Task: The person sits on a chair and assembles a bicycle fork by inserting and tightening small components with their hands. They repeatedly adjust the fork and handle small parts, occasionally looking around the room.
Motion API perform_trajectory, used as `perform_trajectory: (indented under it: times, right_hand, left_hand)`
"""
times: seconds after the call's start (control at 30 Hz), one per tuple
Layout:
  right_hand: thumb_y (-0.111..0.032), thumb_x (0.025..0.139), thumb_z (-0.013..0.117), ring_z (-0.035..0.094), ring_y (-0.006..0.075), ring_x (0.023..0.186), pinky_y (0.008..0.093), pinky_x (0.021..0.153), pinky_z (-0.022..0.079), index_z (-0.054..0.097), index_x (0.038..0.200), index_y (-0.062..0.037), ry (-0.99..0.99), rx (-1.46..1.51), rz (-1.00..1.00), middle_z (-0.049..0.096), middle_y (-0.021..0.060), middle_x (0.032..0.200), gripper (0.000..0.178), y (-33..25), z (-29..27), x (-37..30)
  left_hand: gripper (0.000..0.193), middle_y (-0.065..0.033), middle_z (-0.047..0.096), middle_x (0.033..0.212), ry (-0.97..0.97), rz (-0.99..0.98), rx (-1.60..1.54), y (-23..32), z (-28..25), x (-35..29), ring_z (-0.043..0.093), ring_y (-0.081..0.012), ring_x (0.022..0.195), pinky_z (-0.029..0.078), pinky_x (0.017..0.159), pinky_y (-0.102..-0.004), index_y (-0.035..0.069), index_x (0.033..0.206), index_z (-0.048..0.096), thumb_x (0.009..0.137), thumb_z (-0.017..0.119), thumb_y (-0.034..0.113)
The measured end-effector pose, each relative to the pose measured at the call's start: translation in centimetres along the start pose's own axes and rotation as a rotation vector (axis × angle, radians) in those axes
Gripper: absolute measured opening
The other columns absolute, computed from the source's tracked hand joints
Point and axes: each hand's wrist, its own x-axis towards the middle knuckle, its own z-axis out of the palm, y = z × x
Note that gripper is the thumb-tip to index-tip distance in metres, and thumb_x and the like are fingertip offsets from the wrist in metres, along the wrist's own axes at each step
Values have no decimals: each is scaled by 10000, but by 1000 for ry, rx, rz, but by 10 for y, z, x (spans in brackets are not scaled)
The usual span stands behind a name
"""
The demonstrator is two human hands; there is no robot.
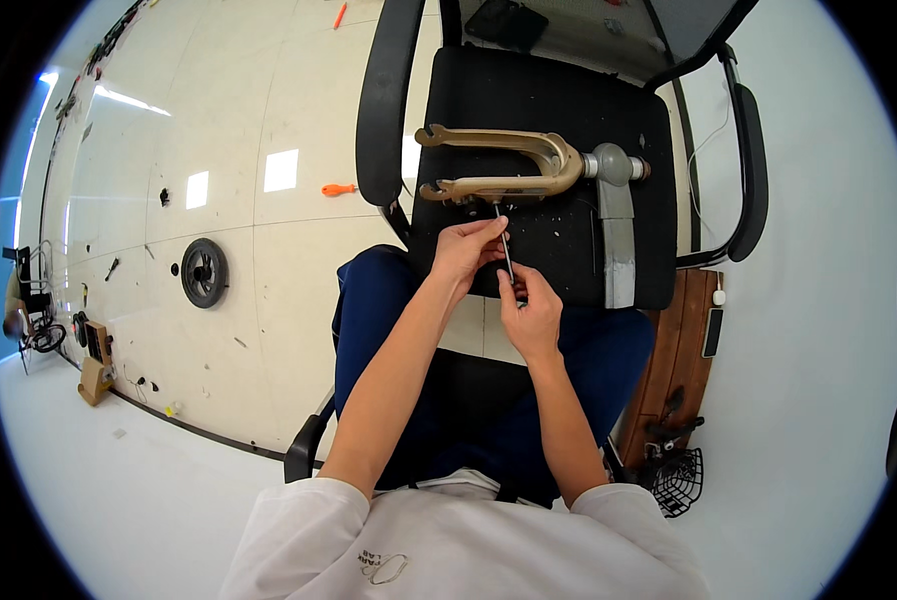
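A gold-coloured fork (499, 187) with two prongs lies on the black seat of a chair (559, 95), its prongs pointing left. Its right end joins a grey metal clamp and tube (617, 200) that reaches toward me. A thin dark metal rod tool (507, 248), perhaps a hex key, runs from the fork's near prong down to my hands. My left hand (467, 252) is closed with its fingertips around the tool's upper part, close to the prong. My right hand (531, 312) pinches the lower end. Small bolts or fittings (472, 208) show under the near prong.
The chair's armrests (387, 100) rise on both sides of the seat. On the tiled floor to the left lie a black wheel (205, 273), an orange-handled tool (339, 190) and scattered small parts. At right stand a wooden board (669, 360) and a black wire basket (679, 483).
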Motion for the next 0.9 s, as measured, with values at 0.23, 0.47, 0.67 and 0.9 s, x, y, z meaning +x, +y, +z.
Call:
perform_trajectory:
  times: [0.23,0.47,0.67,0.9]
  right_hand:
    - [-174,944,542,581,148,576,254,523,453,606,941,6,-216,1050,772,623,76,746,191,13,5,0]
    - [-222,960,518,566,115,634,242,551,447,583,998,4,-300,1196,912,623,60,795,238,14,-3,3]
    - [-63,867,629,640,125,684,228,612,510,571,993,50,-153,192,181,641,89,763,179,-12,-12,4]
    - [-95,917,581,663,186,662,272,605,554,542,1054,72,-102,759,593,651,148,818,220,-2,2,-2]
  left_hand:
    - [294,-55,631,870,-162,-60,-19,6,-4,0,614,-170,771,509,732,-294,-3,1053,622,902,616,249]
    - [241,-45,643,854,-128,-91,-23,4,-10,3,614,-149,789,509,742,-272,14,981,652,872,666,228]
    - [224,-44,640,847,-109,-80,-4,3,-9,5,609,-139,782,505,740,-268,31,946,652,865,676,238]
    - [260,-52,629,868,-74,-72,18,4,-2,1,612,-162,800,507,751,-277,22,976,641,872,663,259]
